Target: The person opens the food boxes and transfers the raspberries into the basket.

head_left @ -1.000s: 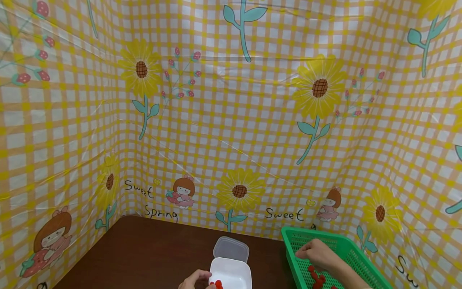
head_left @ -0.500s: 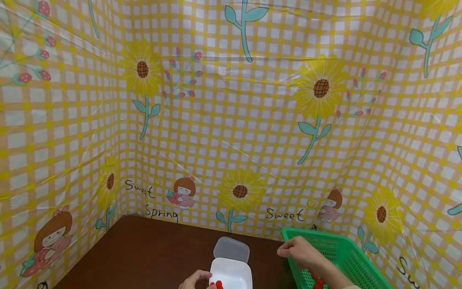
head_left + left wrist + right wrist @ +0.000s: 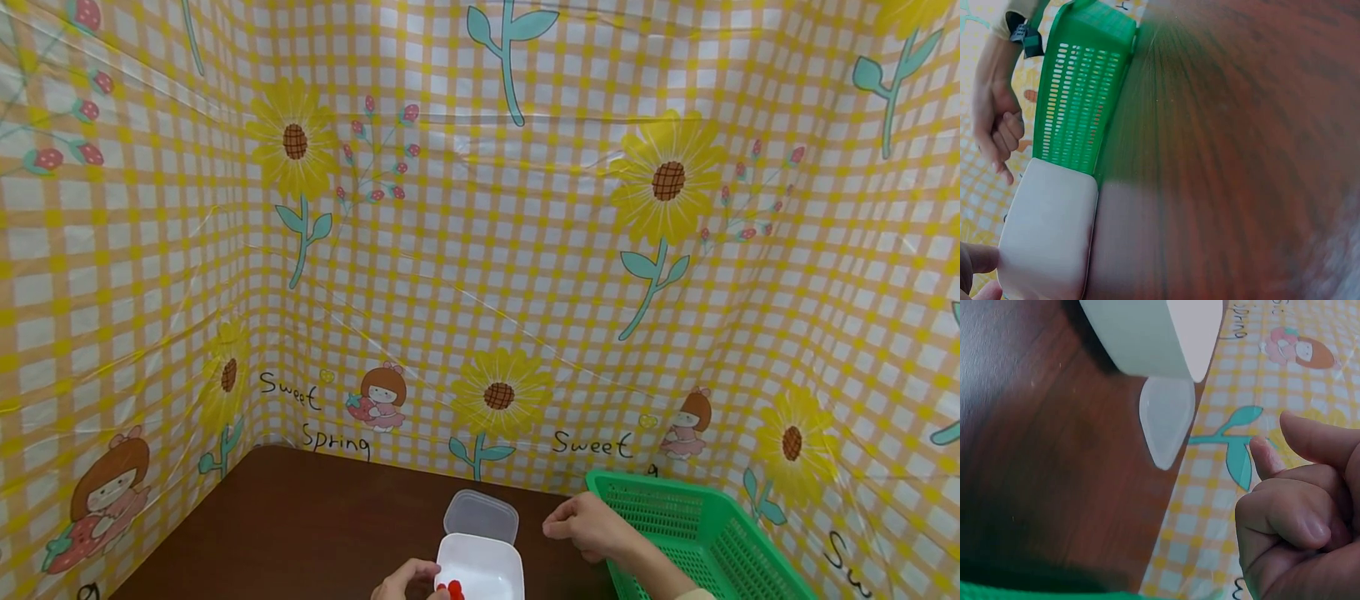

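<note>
My left hand [image 3: 403, 580] pinches the left rim of a white square box [image 3: 480, 560], at the bottom of the head view. Small round red pieces [image 3: 452, 590] lie by the thumb at the box's left inner side; their kind is unclear. In the left wrist view the fingers [image 3: 979, 257] touch the wall of the box. My right hand [image 3: 588, 527] hovers between the box and the green basket [image 3: 600, 483]. Its other fingers curl in, while the thumb and one fingertip stand apart in the right wrist view. Nothing shows between them; the inside of the curled fingers is hidden.
A clear flat lid [image 3: 481, 517] lies on the dark wood table [image 3: 337, 525] just behind the box. The basket stands on the right with a raised rim. A checked, flower-printed cloth [image 3: 480, 250] closes off the back and both sides.
My right hand has moved left out of the basket to a spot over the table beside the box. The left hand and box have stayed in place.
</note>
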`<control>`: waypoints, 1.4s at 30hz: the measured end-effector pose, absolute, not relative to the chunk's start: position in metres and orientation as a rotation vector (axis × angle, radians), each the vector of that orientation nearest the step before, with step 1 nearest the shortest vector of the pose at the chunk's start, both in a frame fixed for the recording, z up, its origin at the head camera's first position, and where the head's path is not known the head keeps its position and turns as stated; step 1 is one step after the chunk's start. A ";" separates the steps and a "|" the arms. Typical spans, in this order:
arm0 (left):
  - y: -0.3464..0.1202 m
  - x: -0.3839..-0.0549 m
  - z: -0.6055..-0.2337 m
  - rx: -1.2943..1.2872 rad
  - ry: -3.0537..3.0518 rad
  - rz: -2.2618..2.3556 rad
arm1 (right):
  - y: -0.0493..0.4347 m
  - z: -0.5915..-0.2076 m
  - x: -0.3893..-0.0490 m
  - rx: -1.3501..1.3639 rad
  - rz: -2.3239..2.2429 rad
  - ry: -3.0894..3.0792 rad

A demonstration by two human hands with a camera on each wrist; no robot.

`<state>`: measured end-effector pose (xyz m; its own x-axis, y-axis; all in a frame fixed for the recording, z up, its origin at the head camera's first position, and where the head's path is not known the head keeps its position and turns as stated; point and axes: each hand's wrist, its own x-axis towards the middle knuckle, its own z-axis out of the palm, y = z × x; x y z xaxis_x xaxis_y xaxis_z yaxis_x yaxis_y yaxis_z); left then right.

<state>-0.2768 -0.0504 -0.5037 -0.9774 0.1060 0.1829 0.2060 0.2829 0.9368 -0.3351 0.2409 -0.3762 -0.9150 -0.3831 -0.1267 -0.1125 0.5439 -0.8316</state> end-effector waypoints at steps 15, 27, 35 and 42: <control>-0.050 -0.277 -0.503 -0.308 -2.451 -1.818 | 0.204 -0.392 -0.333 -0.417 -1.334 2.453; -0.052 -0.276 -0.504 -0.345 -2.438 -1.873 | 0.178 -0.404 -0.335 -0.412 -1.352 2.406; -0.054 -0.280 -0.513 -0.471 -2.410 -1.913 | 0.164 -0.411 -0.335 -0.404 -1.396 2.324; -0.059 -0.282 -0.513 -0.579 -2.377 -1.936 | 0.160 -0.414 -0.338 -0.389 -1.424 2.285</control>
